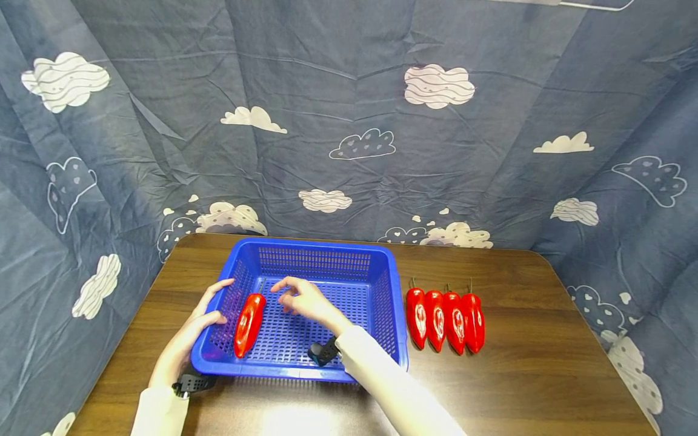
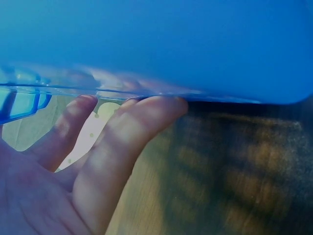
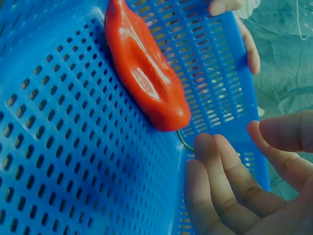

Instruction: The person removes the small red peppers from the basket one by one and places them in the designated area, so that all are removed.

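A blue plastic basket [image 1: 305,370] with slotted walls stands on the table. My left hand [image 1: 192,327] grips its left rim, the fingertips reaching over the edge; the left wrist view shows the fingers [image 2: 122,142] against the rim's underside. Inside the basket, along the left wall, lies a glossy red pepper [image 1: 249,326] with a green stem. My right hand [image 1: 308,301] hovers over the basket just right of this pepper. Its fingers are loosely bent and hold nothing. In the right wrist view, the fingertips [image 3: 205,147] are close to the stem; whether they touch it, I cannot tell.
Several more red peppers [image 1: 436,321] lie side by side on the brown wooden table [image 1: 523,363], right of the basket, stems pointing away. A dark blue curtain [image 1: 360,97] with cloud prints hangs behind the table and at both sides.
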Demonstrator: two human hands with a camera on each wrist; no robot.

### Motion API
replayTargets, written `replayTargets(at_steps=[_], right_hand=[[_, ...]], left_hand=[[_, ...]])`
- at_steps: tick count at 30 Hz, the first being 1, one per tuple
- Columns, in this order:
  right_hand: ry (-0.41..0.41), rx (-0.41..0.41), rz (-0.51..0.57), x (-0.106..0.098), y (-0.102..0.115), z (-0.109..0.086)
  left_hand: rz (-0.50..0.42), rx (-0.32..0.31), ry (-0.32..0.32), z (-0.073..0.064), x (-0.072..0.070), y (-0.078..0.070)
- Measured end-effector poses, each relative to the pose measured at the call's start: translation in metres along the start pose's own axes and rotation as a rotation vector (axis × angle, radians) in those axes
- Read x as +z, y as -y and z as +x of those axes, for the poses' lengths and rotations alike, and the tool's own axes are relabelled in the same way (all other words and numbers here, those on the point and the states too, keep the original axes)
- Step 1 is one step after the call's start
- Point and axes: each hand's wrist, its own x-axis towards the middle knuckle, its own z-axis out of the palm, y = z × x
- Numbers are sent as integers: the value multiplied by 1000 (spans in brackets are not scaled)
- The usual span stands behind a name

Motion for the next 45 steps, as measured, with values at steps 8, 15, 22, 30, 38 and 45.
replayTargets(at_steps=[8, 15, 22, 30, 38, 45], right_hand=[[80, 29, 33, 12, 2, 5], [144, 71, 59, 20, 1, 11], [178, 130, 82, 29, -3, 17], [226, 172, 32, 35, -4, 21], [264, 177, -39, 39, -4, 23], [275, 166, -176, 43, -4, 27]], left_hand=[[-43, -9, 19, 0, 0, 0], [-26, 0, 17, 1, 0, 1], [16, 16, 5, 1, -2, 3], [49, 22, -3, 2, -2, 3], [11, 3, 13, 2, -2, 2], [6, 4, 12, 1, 0, 1]])
